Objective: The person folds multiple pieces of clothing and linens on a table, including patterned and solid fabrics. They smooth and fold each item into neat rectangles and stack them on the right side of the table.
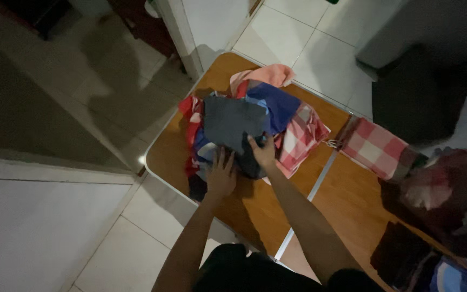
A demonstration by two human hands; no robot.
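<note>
A dark grey garment [232,125] tops a heap of folded clothes [277,116] at the far-left end of the wooden folding table [347,197]. The left hand [221,176] lies flat, fingers spread, on the heap's near edge, seemingly to steady it; the right hand [263,151] presses the garment's edge, though whether it pinches the cloth I cannot tell. A red checked cloth [373,148] and darker clothes [444,197] lie well apart to the right. No container shows.
</note>
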